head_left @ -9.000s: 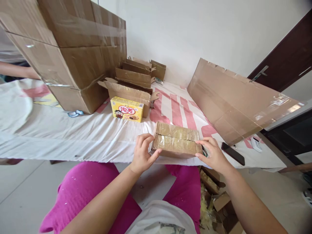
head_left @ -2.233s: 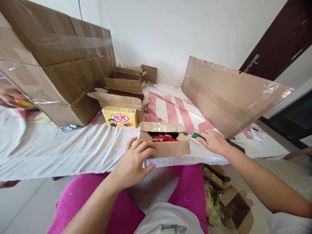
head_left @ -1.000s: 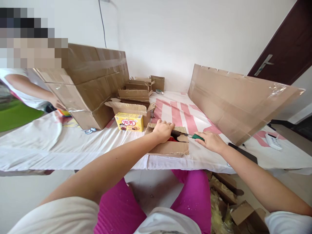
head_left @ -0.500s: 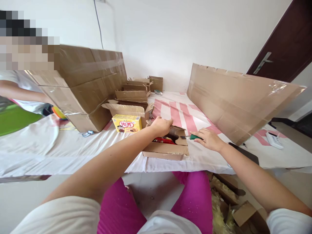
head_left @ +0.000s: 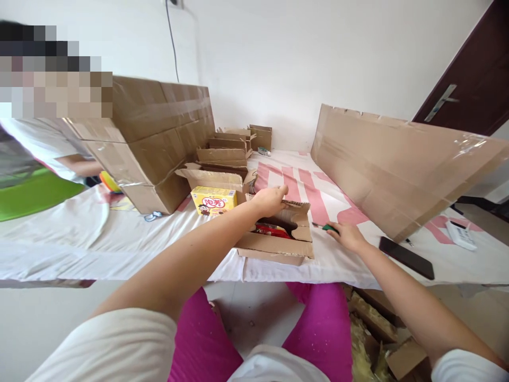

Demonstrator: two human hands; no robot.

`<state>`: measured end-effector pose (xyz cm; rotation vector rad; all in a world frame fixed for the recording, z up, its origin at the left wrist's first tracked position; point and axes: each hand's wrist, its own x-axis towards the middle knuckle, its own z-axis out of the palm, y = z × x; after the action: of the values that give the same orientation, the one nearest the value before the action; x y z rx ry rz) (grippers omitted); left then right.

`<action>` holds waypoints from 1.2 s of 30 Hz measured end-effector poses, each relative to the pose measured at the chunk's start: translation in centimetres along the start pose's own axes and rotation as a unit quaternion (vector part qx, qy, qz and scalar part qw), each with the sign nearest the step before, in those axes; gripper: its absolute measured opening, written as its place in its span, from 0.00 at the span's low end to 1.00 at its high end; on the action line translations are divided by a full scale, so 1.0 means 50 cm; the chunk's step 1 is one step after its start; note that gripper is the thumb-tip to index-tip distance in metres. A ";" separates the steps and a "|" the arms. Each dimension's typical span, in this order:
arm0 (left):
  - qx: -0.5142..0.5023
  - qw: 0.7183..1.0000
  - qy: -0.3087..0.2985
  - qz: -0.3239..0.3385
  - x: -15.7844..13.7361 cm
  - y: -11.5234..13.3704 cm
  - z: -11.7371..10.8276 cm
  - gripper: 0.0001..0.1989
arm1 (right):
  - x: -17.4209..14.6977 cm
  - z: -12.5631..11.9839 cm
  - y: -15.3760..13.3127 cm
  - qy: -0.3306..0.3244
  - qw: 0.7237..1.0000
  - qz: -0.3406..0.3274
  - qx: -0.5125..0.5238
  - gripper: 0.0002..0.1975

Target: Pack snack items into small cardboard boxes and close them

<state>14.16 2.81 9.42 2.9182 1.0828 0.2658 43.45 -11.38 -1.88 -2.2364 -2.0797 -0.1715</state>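
Left hand [head_left: 271,200] at far edge of open cardboard carton [head_left: 274,247], center frame, grip unclear, right hand [head_left: 350,236] clutching green-handled knife [head_left: 330,228]

An open cardboard box [head_left: 276,251], red packaging [head_left: 272,230] exposed inside, is seen on the table [head_left: 139,249] beside a held green-handled knife [head_left: 329,228].

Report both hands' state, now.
Left hand: at the far edge of the open brown cardboard box; grip cannot be told.
Right hand: closed on the green-handled, metal-bladed knife.
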 end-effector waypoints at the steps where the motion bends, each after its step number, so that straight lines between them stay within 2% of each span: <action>1: -0.002 1.000 0.006 -0.006 0.004 -0.003 -0.002 0.19 | -0.011 0.017 -0.016 -0.013 1.000 -0.001 -0.012 0.21; 3: -0.004 1.000 0.015 -0.014 0.009 -0.007 -0.004 0.19 | -0.033 0.052 -0.048 -0.013 0.999 0.005 -0.041 0.20; 6: -0.007 0.999 0.032 -0.009 0.007 -0.016 -0.007 0.18 | -0.057 0.099 -0.074 0.044 0.996 0.030 -0.071 0.21; 11: -0.025 0.992 0.120 0.015 -0.007 -0.066 -0.009 0.12 | -0.070 0.132 -0.066 0.126 0.990 0.037 -0.048 0.20; 13: -0.075 0.992 0.099 -0.006 -0.015 -0.099 0.001 0.10 | -0.070 0.135 -0.061 0.148 0.988 0.033 -0.037 0.19; 16: -0.146 0.987 0.038 -0.053 -0.032 -0.145 0.029 0.07 | -0.070 0.135 -0.060 0.165 0.986 0.026 -0.022 0.18; 18: -0.193 0.978 0.022 -0.075 -0.051 -0.168 0.053 0.13 | -0.070 0.135 -0.061 0.169 0.985 0.025 -0.016 0.18; 21: -0.278 0.955 0.037 -0.100 -0.087 -0.191 0.090 0.28 | -0.070 0.137 -0.060 0.167 0.986 0.021 -0.017 0.18; 23: -0.356 0.926 0.054 -0.110 -0.113 -0.198 0.120 0.36 | -0.068 0.142 -0.055 0.163 0.986 0.021 -0.022 0.18; 24: -0.419 0.898 0.065 -0.116 -0.126 -0.201 0.137 0.38 | -0.068 0.144 -0.051 0.161 0.986 0.021 -0.024 0.18; 27: -0.606 0.773 0.114 -0.149 -0.160 -0.205 0.190 0.37 | -0.065 0.155 -0.036 0.152 0.988 0.011 -0.029 0.17; 28: -0.638 0.741 0.133 -0.162 -0.169 -0.207 0.206 0.35 | -0.064 0.158 -0.030 0.150 0.988 0.005 -0.029 0.17; 30: -0.648 0.720 0.164 -0.183 -0.183 -0.215 0.227 0.32 | -0.063 0.163 -0.020 0.146 0.989 -0.008 -0.031 0.18; 33: -0.646 0.710 0.200 -0.194 -0.193 -0.232 0.234 0.26 | -0.062 0.168 -0.009 0.144 0.989 -0.013 -0.042 0.18; 36: -0.637 0.712 0.224 -0.192 -0.197 -0.245 0.227 0.19 | -0.060 0.171 -0.003 0.136 0.989 -0.016 -0.061 0.17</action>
<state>0.77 6.21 -4.21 1.3649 0.8890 1.1614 43.32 -13.15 -10.77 -2.1035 -2.0062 -0.5859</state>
